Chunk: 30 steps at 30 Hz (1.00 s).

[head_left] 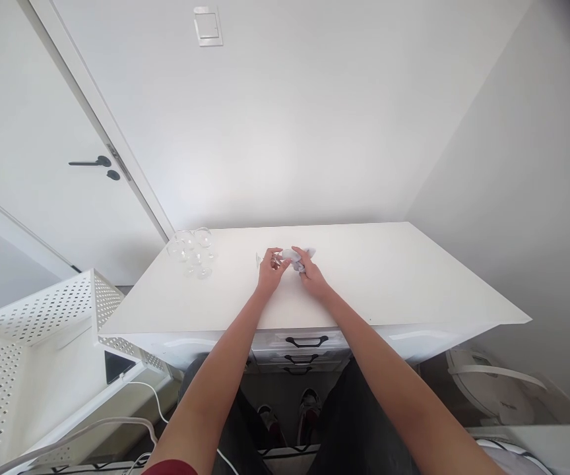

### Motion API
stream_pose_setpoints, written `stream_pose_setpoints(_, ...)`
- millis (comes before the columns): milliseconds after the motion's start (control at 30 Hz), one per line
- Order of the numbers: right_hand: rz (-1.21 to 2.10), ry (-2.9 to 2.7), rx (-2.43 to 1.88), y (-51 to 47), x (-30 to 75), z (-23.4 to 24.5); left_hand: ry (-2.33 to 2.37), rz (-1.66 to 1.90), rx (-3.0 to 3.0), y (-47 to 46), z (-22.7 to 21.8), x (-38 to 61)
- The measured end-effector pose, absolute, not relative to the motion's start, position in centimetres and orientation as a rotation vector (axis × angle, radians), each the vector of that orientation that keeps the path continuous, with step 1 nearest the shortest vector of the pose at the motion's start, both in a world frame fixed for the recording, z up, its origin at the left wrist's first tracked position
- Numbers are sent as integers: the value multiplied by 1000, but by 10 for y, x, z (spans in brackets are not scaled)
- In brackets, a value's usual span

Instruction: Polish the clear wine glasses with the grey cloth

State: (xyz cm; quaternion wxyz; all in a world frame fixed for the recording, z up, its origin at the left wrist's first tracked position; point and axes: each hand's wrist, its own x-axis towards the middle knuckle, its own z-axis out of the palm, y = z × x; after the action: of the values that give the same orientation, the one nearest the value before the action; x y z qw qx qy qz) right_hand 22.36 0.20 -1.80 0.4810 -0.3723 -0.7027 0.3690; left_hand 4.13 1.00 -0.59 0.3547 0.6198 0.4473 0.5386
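Both my arms reach out over a white table (394, 277). My left hand (271, 269) is closed round a small clear glass (263, 259), tipped on its side. My right hand (309, 274) is closed on a crumpled white cloth (301, 255), and the cloth is pressed against the glass between the two hands. Several more clear stemmed glasses (193, 251) stand upright in a group at the table's far left corner, about an arm's width left of my left hand.
White walls rise behind and to the right of the table. A door with a black handle (92, 161) is at left. A white perforated shelf unit (42, 310) stands left of the table. Drawers with black handles (307, 342) sit under the table front. A white fan (493, 389) lies at lower right.
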Motion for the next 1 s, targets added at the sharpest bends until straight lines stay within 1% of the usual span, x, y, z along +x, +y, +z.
stream_pose_setpoints(100,939,-1646,-910,2,225,-16,1129,1369,1701,10,-7,41)
stream_pose_setpoints(267,1149,-1575,-887,7,231,-13,1088,1279,1917,12,-10,40)
stream_pose_setpoints(500,1415,-1293,-745,8,233,-4,1129,1333,1809,11,-9,41)
stream_pose_setpoints(700,1341,-1193,-721,9,236,-6,1093,1380,1655,12,-9,42)
stream_pose_setpoints(900,1245,-1486,-816,6,230,-10,1080,1273,1751,11,-11,42)
stream_pose_setpoints(1000,1288,-1553,-787,5,230,-8,1086,1263,1776,10,-11,42)
